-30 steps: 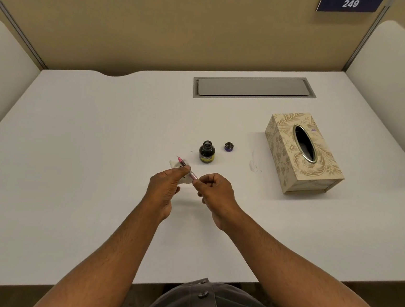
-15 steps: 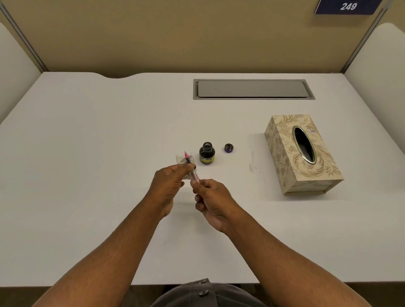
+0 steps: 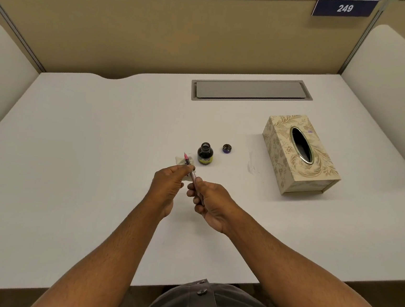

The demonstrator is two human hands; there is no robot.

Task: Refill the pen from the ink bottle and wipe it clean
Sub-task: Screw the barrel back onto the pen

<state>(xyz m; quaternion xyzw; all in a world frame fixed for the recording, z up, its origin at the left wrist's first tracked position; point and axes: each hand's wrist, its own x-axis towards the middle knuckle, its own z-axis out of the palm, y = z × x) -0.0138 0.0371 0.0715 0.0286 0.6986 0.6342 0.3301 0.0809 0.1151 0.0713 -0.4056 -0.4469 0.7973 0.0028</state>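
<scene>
The ink bottle (image 3: pixel 205 153) stands open on the desk (image 3: pixel 82 165), its cap (image 3: pixel 227 148) lying apart at its 3 o'clock, so the uncapping is done. The pen (image 3: pixel 193 175) is out of the bottle and held over the desk at the bottle's 7 o'clock, its pink tip pointing up and away toward 11 o'clock. The left hand (image 3: pixel 168 187) pinches the pen near its front end, and the right hand (image 3: pixel 210 201) is curled around the rear of the barrel. A crumpled tissue (image 3: pixel 183 161) shows behind the left fingers (image 3: pixel 182 170), just beside the bottle; I cannot tell whether it lies on the desk or is held against the pen. By my reading the filling is over and the wiping or reassembly is under way; capping the bottle remains. The tissue box (image 3: pixel 299 153) sits well apart at 3 o'clock.

Compared with a second ago, the pen has swung more upright and the right hand has slid lower along the barrel; the bottle, cap and box are unmoved.
</scene>
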